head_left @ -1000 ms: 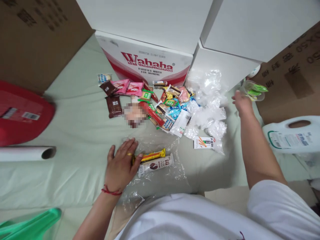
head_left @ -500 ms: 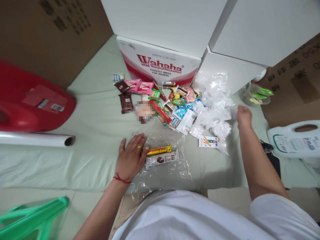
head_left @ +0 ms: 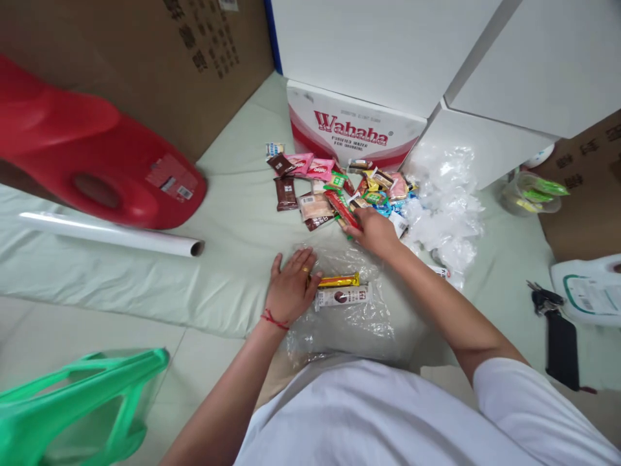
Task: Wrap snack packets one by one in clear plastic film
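My left hand lies flat with its fingers stretched out on the edge of a clear plastic bag. By its thumb are a yellow-wrapped snack bar and a white-wrapped snack bar, side by side on the bag. My right hand reaches into the pile of small packaged snacks, its thumb and fingers closed around the lower end of a red-wrapped snack bar. Beside that bar lie a pale, clear-wrapped snack and a dark brown packet. My right hand covers part of the pile.
Crumpled clear bags lie right of the snacks, before a Wahaha carton and white boxes. A red jug and white roll lie left, a green stool below. Keys and a white jug are right.
My right hand has come left from beside the clear bags to the red-wrapped snack bar in the pile. My left hand stays flat on the bag. The view has shifted left.
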{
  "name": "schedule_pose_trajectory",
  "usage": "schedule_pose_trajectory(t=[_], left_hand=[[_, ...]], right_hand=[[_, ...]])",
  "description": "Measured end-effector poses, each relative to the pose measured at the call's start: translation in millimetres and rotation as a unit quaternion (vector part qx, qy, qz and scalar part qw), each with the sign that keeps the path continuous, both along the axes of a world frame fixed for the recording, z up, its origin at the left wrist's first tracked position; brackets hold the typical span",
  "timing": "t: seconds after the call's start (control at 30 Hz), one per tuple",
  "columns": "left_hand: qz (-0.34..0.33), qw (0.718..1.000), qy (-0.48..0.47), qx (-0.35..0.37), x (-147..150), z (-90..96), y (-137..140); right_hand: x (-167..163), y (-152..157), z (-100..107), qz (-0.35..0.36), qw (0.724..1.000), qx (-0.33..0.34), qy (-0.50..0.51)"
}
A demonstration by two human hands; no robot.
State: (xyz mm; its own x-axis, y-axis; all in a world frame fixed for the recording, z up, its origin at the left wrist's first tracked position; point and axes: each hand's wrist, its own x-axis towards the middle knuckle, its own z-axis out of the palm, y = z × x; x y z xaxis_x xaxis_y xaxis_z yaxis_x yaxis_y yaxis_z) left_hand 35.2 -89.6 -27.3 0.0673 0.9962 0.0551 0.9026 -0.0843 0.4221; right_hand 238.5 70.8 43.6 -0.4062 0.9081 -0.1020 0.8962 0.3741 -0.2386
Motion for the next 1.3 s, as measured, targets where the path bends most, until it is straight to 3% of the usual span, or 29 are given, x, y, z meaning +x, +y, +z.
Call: schedule_pose_trajectory(t=[0.13, 0.27, 0.4, 0.5, 0.6, 0.7, 0.8, 0.9, 1.03, 1.17, 1.3], left_hand=[[0.001, 0.999, -0.037, 0.002, -2, -0.4, -2], [0.001, 0.997, -0.082, 0.011, -6, -4.7, -3], [0.008, 0.992, -0.125, 0.017, -10, -8.6, -4], [0.011, 0.989, -0.147, 0.019, -12, -8.3, -4], [0.007, 0.991, -0.132, 0.015, -10, -5.6, -4], [-0.005, 0.995, -0.099, 0.012, -7, -3.5, -4], [-0.005, 0.996, -0.090, 0.022, -6, -4.3, -4], [0.006, 0.994, -0.101, 0.045, -7, -8.9, -4], [0.042, 0.982, -0.151, 0.103, -12, -19.2, -5], [0.079, 0.961, -0.210, 0.161, -18, -27.5, -8], [0.105, 0.953, -0.243, 0.146, -20, -27.5, -9]], right_hand=[[-2, 7, -1, -0.015, 0.999, -0.003, -0.049], [42, -15, 18, 0.066, 0.990, 0.009, 0.121], [63, -58, 18, 0.188, 0.948, -0.064, 0.249], [59, -84, 1, 0.220, 0.945, -0.103, 0.219], [56, -90, -9, 0.227, 0.951, -0.107, 0.184], [52, -76, -6, 0.182, 0.961, -0.039, 0.203], [35, -50, -4, 0.158, 0.975, 0.040, 0.149], [10, -29, -11, 0.187, 0.981, 0.001, 0.052], [-6, -19, -19, 0.240, 0.969, -0.057, 0.023], [6, -34, -7, 0.303, 0.945, -0.020, 0.118], [24, -68, 2, 0.365, 0.923, 0.029, 0.120]])
